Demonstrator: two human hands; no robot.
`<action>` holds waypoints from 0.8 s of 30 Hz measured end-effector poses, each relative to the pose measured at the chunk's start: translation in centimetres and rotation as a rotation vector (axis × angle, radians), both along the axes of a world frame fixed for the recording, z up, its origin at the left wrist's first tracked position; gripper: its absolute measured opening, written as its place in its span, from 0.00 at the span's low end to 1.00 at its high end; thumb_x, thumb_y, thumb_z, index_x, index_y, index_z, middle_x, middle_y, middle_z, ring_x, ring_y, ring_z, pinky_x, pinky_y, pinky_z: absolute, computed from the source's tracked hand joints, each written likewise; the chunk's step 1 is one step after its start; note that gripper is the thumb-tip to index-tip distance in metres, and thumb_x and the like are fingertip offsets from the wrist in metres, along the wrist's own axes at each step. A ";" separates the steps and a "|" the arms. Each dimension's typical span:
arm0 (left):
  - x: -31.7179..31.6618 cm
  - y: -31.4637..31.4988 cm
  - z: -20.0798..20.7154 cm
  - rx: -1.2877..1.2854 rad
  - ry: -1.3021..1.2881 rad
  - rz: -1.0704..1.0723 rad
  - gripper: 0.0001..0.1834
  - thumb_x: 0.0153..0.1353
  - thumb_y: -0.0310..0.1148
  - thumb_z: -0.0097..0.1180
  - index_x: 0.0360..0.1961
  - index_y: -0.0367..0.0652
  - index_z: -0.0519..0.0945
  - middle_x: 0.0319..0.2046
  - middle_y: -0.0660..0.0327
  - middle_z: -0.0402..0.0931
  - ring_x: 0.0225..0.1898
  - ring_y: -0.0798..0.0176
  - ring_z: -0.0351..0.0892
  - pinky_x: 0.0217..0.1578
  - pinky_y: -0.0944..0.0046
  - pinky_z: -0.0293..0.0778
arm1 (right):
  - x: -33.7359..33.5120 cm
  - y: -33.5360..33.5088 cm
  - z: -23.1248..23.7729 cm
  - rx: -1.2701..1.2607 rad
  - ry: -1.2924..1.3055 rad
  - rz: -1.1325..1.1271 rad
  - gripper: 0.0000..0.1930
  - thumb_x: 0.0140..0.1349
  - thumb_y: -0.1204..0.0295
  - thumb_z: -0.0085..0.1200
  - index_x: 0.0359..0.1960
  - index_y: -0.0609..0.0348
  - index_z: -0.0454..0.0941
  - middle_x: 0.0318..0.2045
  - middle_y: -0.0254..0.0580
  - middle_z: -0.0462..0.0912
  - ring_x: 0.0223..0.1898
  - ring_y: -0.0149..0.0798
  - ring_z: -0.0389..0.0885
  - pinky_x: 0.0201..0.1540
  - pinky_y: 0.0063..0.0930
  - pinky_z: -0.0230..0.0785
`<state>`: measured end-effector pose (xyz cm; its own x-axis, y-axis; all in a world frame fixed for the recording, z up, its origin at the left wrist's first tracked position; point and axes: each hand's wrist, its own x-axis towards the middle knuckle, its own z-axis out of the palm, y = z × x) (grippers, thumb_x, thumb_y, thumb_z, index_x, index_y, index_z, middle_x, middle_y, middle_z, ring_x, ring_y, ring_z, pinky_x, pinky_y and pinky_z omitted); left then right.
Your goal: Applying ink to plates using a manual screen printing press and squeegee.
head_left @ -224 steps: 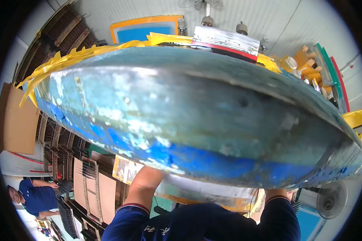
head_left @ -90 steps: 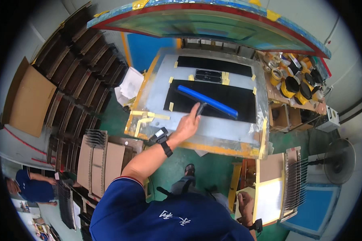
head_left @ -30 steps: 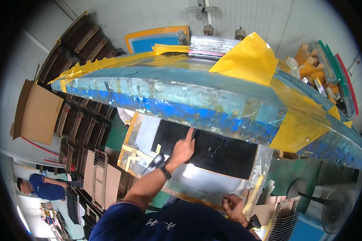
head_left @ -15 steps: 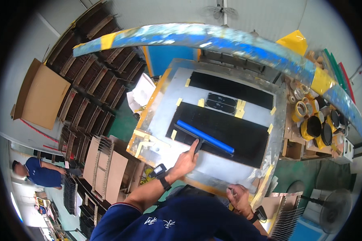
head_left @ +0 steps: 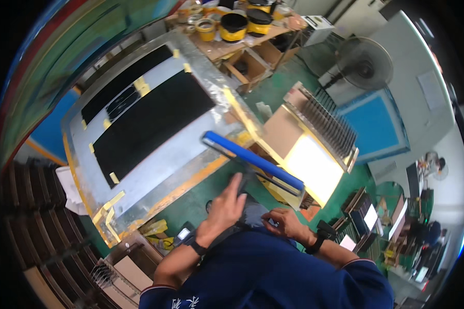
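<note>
My left hand (head_left: 225,205) grips the black handle of a blue roller (head_left: 255,159), which is held in the air off the table's near right edge. My right hand (head_left: 290,226) is close to my body with its fingers curled; whatever they hold, if anything, is hidden. A large black panel (head_left: 152,126) lies on the pale tabletop (head_left: 183,147) to the left of the roller. Beyond it are a small black plate (head_left: 122,102) with outlined shapes and a second long black panel (head_left: 131,77). Bits of yellow tape (head_left: 142,86) sit around them.
A blue painted screen frame (head_left: 69,38) rises over the table's far side. Yellow and black tubs (head_left: 233,27) crowd a wooden bench. At right are a brightly lit white sheet (head_left: 314,167), a wire rack (head_left: 325,123) and a fan (head_left: 365,67). Dark racks (head_left: 41,216) stand left.
My view has swung to the right. The roller has gone from over the large black panel to the air beside the table, still in my left hand. My right hand stays near my body.
</note>
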<state>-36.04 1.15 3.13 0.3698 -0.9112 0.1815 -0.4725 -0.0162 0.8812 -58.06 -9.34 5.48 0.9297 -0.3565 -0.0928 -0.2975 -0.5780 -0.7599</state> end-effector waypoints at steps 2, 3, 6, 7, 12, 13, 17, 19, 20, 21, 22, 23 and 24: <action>-4.5 -3.7 -1.5 0.072 0.050 -0.219 0.31 0.65 0.31 0.53 0.68 0.34 0.59 0.55 0.34 0.72 0.53 0.34 0.76 0.51 0.48 0.75 | -4.0 0.3 -0.5 -0.035 0.020 -0.075 0.10 0.54 0.75 0.62 0.38 0.58 0.80 0.29 0.45 0.83 0.30 0.49 0.82 0.33 0.38 0.76; -6.7 -5.8 -2.3 0.013 0.023 -0.265 0.33 0.64 0.30 0.53 0.69 0.36 0.57 0.45 0.36 0.75 0.43 0.34 0.78 0.42 0.45 0.76 | -5.6 0.3 -0.8 -0.046 0.032 -0.128 0.10 0.53 0.77 0.62 0.38 0.58 0.80 0.29 0.45 0.83 0.30 0.49 0.82 0.34 0.38 0.76; -13.0 -10.9 -5.3 0.074 -0.021 -0.404 0.35 0.63 0.29 0.52 0.70 0.39 0.55 0.33 0.38 0.78 0.33 0.35 0.80 0.32 0.44 0.77 | -10.0 0.5 -1.7 0.007 -0.035 -0.240 0.12 0.50 0.80 0.59 0.39 0.59 0.80 0.28 0.45 0.82 0.30 0.50 0.82 0.34 0.38 0.76; -14.5 -12.9 -6.3 0.185 -0.043 -0.479 0.36 0.63 0.29 0.52 0.71 0.40 0.54 0.31 0.38 0.78 0.33 0.35 0.80 0.31 0.44 0.77 | -11.0 0.1 -1.9 -0.010 -0.042 -0.297 0.13 0.49 0.82 0.57 0.38 0.59 0.81 0.28 0.45 0.82 0.29 0.49 0.82 0.33 0.37 0.75; -21.0 -18.5 -9.5 0.360 -0.093 -0.473 0.34 0.67 0.32 0.46 0.73 0.49 0.52 0.29 0.38 0.77 0.31 0.34 0.79 0.29 0.41 0.75 | -17.2 -1.6 -2.2 0.035 0.005 -0.447 0.16 0.47 0.84 0.52 0.39 0.59 0.80 0.30 0.46 0.83 0.30 0.51 0.81 0.34 0.37 0.74; -22.5 -18.8 -11.2 0.342 -0.079 -0.454 0.34 0.67 0.31 0.45 0.73 0.51 0.53 0.30 0.38 0.77 0.31 0.35 0.79 0.29 0.42 0.75 | -18.1 -1.9 -1.9 -0.010 0.021 -0.443 0.16 0.46 0.85 0.50 0.38 0.59 0.80 0.30 0.46 0.83 0.29 0.51 0.81 0.33 0.37 0.74; -25.8 -19.8 -16.1 0.366 -0.146 -0.375 0.35 0.64 0.28 0.44 0.73 0.56 0.56 0.32 0.41 0.75 0.28 0.38 0.77 0.29 0.43 0.74 | -19.9 -5.2 -3.6 -0.104 -0.051 -0.436 0.15 0.47 0.87 0.46 0.35 0.61 0.80 0.29 0.48 0.84 0.29 0.50 0.83 0.35 0.38 0.75; -25.0 -18.3 -15.4 0.373 -0.150 -0.367 0.35 0.62 0.28 0.45 0.72 0.50 0.57 0.33 0.42 0.74 0.31 0.40 0.77 0.31 0.44 0.74 | -19.8 -6.8 -4.3 -0.082 -0.060 -0.389 0.14 0.48 0.87 0.46 0.34 0.62 0.80 0.29 0.48 0.84 0.30 0.49 0.84 0.35 0.38 0.76; -23.5 -17.0 -14.9 0.307 -0.136 -0.343 0.34 0.61 0.28 0.45 0.71 0.47 0.58 0.34 0.42 0.73 0.33 0.41 0.76 0.33 0.45 0.74 | -18.8 -7.5 -4.6 -0.033 -0.127 -0.406 0.13 0.49 0.88 0.45 0.33 0.63 0.80 0.28 0.48 0.83 0.30 0.48 0.84 0.35 0.37 0.76; -21.5 -15.9 -13.5 0.346 -0.151 -0.341 0.32 0.62 0.29 0.44 0.69 0.40 0.60 0.36 0.42 0.74 0.37 0.41 0.77 0.37 0.45 0.74 | -18.0 -7.9 -4.8 0.023 -0.189 -0.420 0.13 0.50 0.88 0.44 0.33 0.63 0.79 0.27 0.47 0.83 0.30 0.46 0.85 0.35 0.36 0.76; -19.8 -14.2 -12.4 0.245 -0.123 -0.266 0.29 0.63 0.29 0.45 0.67 0.39 0.63 0.36 0.43 0.74 0.38 0.39 0.77 0.38 0.45 0.74 | -18.4 -9.1 -5.9 0.073 -0.090 -0.412 0.13 0.51 0.89 0.43 0.31 0.64 0.79 0.27 0.48 0.83 0.30 0.44 0.84 0.36 0.35 0.76; -17.1 -12.5 -10.5 0.336 -0.123 -0.287 0.28 0.64 0.30 0.45 0.66 0.39 0.63 0.39 0.43 0.75 0.41 0.39 0.78 0.40 0.45 0.74 | -16.1 -9.7 -4.6 -0.018 -0.091 -0.344 0.13 0.52 0.89 0.43 0.32 0.64 0.79 0.26 0.48 0.82 0.29 0.44 0.84 0.35 0.35 0.76; -13.8 -10.4 -8.8 0.429 -0.115 -0.307 0.27 0.65 0.30 0.46 0.66 0.39 0.64 0.42 0.42 0.76 0.43 0.38 0.78 0.42 0.45 0.75 | -13.1 -10.2 -2.6 -0.109 -0.093 -0.276 0.13 0.52 0.89 0.43 0.33 0.64 0.79 0.26 0.48 0.81 0.29 0.44 0.84 0.34 0.35 0.75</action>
<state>-49.85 -9.28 -5.68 0.0745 -0.9756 -0.2067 -0.6052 -0.2090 0.7682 -71.18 -19.52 2.92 0.7993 -0.5995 0.0406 -0.3864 -0.5646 -0.7293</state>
